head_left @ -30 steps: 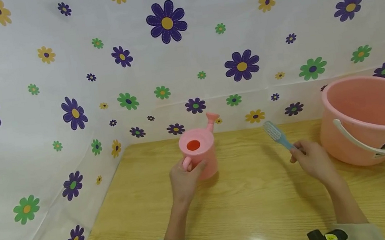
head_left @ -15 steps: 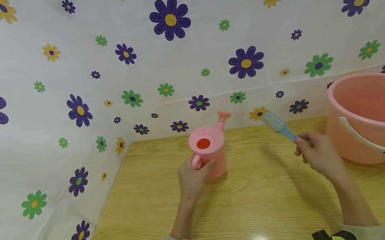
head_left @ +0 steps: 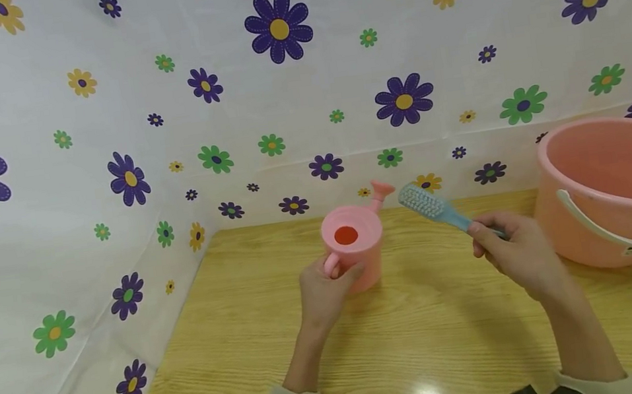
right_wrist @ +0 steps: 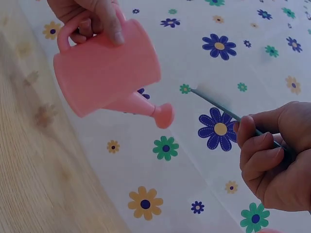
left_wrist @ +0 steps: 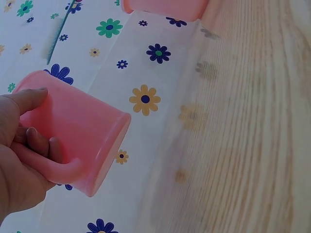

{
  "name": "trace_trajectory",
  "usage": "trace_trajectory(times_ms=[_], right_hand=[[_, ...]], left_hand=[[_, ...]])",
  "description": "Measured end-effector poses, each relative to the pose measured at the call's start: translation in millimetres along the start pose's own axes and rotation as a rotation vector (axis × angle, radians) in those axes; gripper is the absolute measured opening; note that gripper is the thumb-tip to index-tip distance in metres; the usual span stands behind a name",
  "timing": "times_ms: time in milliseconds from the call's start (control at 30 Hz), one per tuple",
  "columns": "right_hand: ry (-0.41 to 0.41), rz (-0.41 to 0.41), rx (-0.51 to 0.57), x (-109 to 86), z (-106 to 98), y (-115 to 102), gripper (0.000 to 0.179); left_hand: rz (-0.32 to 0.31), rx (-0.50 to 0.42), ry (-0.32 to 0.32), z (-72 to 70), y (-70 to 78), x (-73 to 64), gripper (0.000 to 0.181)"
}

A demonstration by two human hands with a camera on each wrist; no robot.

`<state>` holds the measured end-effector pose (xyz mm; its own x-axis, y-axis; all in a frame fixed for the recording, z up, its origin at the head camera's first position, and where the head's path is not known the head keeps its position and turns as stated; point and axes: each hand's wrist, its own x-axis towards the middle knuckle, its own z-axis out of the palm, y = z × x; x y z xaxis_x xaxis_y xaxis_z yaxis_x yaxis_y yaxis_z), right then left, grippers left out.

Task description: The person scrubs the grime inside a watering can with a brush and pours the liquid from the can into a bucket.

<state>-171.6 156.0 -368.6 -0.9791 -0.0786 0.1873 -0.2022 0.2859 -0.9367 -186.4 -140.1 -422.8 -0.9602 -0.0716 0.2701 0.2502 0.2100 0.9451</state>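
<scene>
A pink toy watering can [head_left: 368, 264] with a red opening in its top is in my left hand [head_left: 323, 296], which grips the handle, thumb along the side. In the left wrist view the can's base [left_wrist: 111, 155] shows apart from the wooden surface. My right hand [head_left: 522, 256] pinches the handle of a blue brush [head_left: 426, 202], its pale bristles turned up. The brush head hangs in the air just right of the can's spout [head_left: 382, 189], without touching it. From the right wrist view the brush [right_wrist: 218, 106] shows edge-on, its bristles blurred.
At the right stands a large pink bucket [head_left: 576, 242] with a white handle [head_left: 597, 235], close to my right hand. The wooden table [head_left: 418, 336] lies below both hands. A white flower-patterned sheet [head_left: 337, 87] hangs behind and along the left side.
The brush has moved left toward the can's spout and turned to lie flatter. The watering can has shifted right in my left hand. Both grips stay the same.
</scene>
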Motion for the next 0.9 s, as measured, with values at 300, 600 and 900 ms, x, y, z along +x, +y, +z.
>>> trace_trajectory(times_ms=[300, 600, 900], right_hand=[[-0.088, -0.061, 0.028, -4.5, 7.6, -9.1, 0.025], [-0.127, -0.093, -0.015, -7.2, 17.0, -14.3, 0.022], [-0.180, -0.053, -0.034, -8.2, 18.3, -14.6, 0.019]], left_hand=[[0.015, -0.028, -0.074, 4.2, 5.9, -3.7, 0.020], [0.119, 0.049, -0.118, 9.0, 8.6, -5.0, 0.018], [0.135, 0.114, -0.148, 10.2, 4.3, -6.7, 0.028]])
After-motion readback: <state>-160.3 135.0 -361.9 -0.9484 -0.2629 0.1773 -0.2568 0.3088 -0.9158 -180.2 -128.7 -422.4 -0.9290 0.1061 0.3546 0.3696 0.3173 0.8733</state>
